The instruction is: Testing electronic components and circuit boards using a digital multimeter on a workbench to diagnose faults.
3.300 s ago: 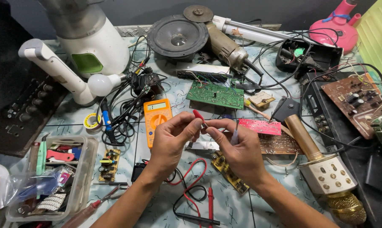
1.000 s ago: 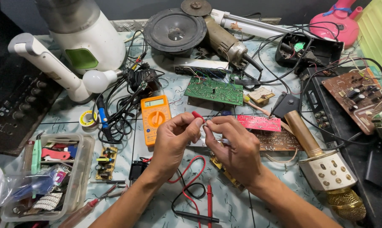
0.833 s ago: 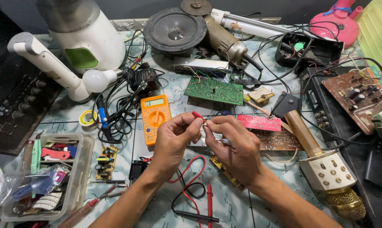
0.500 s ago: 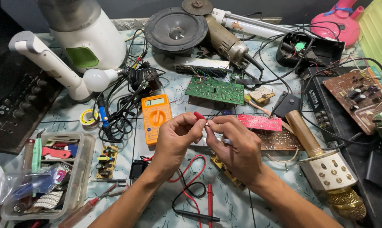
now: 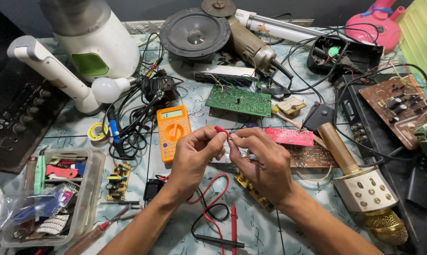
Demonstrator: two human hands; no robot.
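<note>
left hand (image 5: pixel 194 156) and right hand (image 5: pixel 265 163) pinch a red-tipped wire (image 5: pixel 221 131) between closed fingertips, just right of the orange multimeter (image 5: pixel 172 131); joining appears underway, needing steady fingertip alignment.

Cluttered repair counter (image 5: pixel 185 238)
An orange multimeter (image 5: pixel 173 132) lies near a green circuit board (image 5: pixel 238 100), speaker (image 5: pixel 194 34) and gold microphone (image 5: pixel 364 189).

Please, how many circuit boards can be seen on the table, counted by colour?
Green board: 1
Pink-red board: 1
Brown boards: 3, one large at the right, one perforated beside the pink-red board, one small by the plastic box
Total: 5. A further board under the right hand is mostly hidden and is not counted.
</note>
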